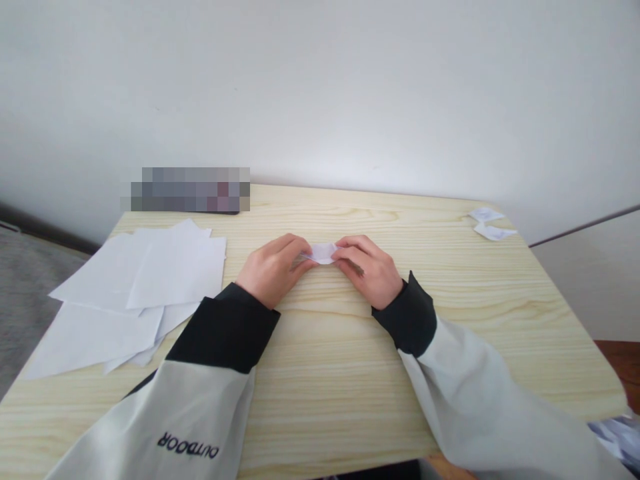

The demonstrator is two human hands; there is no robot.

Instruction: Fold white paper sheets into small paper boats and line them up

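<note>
A small folded piece of white paper [324, 253] is stretched between my two hands over the middle of the wooden table [330, 373]. Its left end is pinched between the thumb and fingers of my left hand [274, 268]. At the right end, the thumb and fingertips of my right hand [371, 268] close on it in the same way. My fingers cover both ends of the paper, so only its middle shows.
Loose white paper sheets [175, 270] overlap on the table's left side. Two small folded papers [494, 231] lie near the far right corner. A blurred-out dark object [187, 191] sits at the back left, near the white wall [350, 93]. Crumpled paper [620, 437] shows at the lower right.
</note>
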